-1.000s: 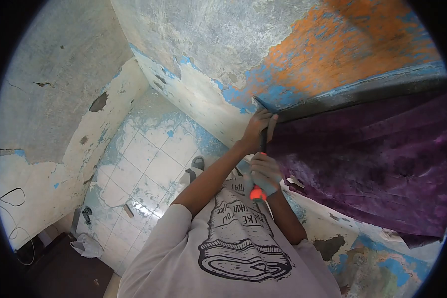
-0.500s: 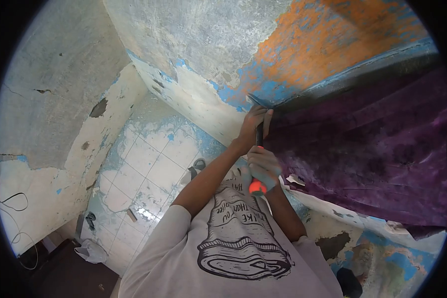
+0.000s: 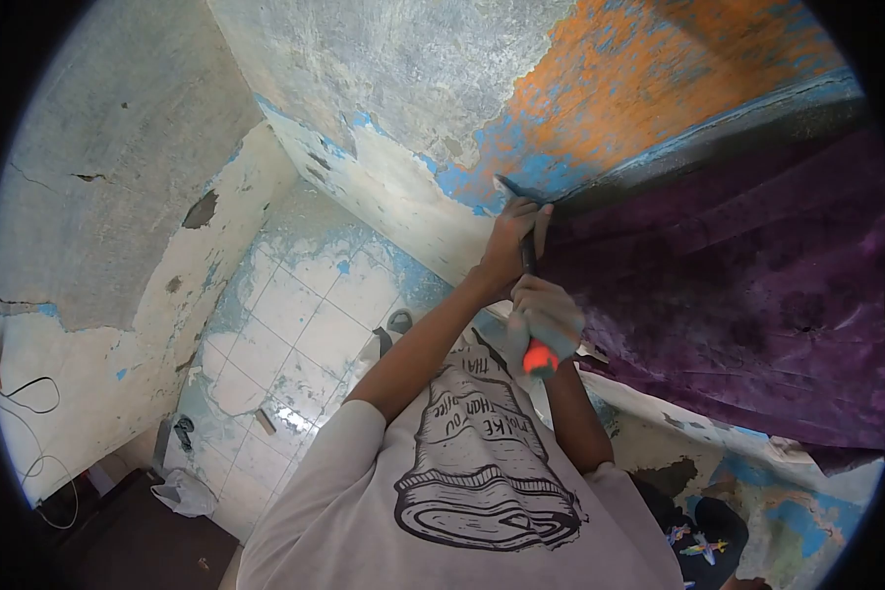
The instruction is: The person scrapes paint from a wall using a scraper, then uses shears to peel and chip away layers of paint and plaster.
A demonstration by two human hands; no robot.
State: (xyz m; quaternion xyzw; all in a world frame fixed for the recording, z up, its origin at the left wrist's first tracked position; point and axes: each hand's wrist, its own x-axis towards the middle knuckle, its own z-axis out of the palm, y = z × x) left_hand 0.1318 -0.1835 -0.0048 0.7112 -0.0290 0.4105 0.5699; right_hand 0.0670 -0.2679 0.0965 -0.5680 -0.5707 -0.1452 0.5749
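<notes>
A scraper-like tool [image 3: 529,258] with a black shaft and a red-orange handle end is held in both of my hands. Closed around its upper part, close to the head, is my left hand [image 3: 511,238]. Lower down, my right hand [image 3: 549,317] grips the handle and is slightly blurred; the red-orange end shows below the fingers. The tool's flat head [image 3: 513,187] is at the wall [image 3: 619,108], where orange and blue paint meet above a ledge. Whether its edge touches the surface cannot be made out. Purple cloth [image 3: 718,295] hangs right beside both hands.
Below left lies a tiled floor [image 3: 295,305] with worn paint, a small block [image 3: 265,422] and a plastic bag [image 3: 183,494]. A thin cable [image 3: 31,393] hangs by the left wall. Dark patterned clothing [image 3: 703,536], apparently a person's, shows at bottom right.
Both hands and the tool's handle have shifted to the right, while the head moved only slightly. More of the dark patterned clothing shows at bottom right.
</notes>
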